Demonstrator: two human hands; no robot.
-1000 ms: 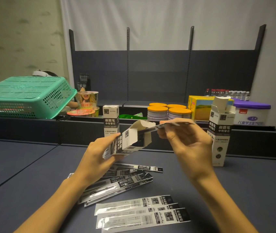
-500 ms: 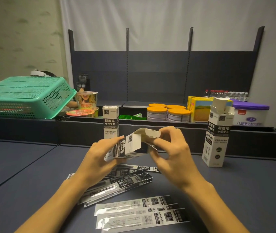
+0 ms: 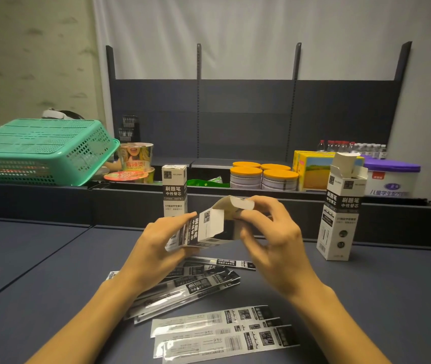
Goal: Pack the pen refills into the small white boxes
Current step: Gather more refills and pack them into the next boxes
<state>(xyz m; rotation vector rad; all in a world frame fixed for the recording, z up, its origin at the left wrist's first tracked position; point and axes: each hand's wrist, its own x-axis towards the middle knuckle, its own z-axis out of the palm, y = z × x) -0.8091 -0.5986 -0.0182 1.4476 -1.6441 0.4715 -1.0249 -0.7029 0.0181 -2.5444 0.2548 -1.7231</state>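
Observation:
My left hand (image 3: 156,245) grips a small white box (image 3: 204,227) tilted on its side above the table, its open end toward the right. My right hand (image 3: 269,237) is at that open end, fingers curled on the top flap (image 3: 238,203). Under both hands lies a pile of dark pen refill packets (image 3: 196,282). Three clear refill packets (image 3: 225,332) lie nearer to me. A shut white box (image 3: 174,187) stands upright behind my left hand. Another white box (image 3: 340,214) stands at the right with its top flap up.
A green plastic basket (image 3: 38,151) lies upside down on the ledge at the back left, beside instant noodle cups (image 3: 135,158). Orange-lidded tins (image 3: 264,174), a yellow carton (image 3: 314,169) and a purple-lidded tub (image 3: 390,177) line the ledge. The dark table (image 3: 380,298) stretches to the right.
My right hand pushed a refill packet into the held box, then came up against the box's open end and took hold of the flap. The refill is no longer visible.

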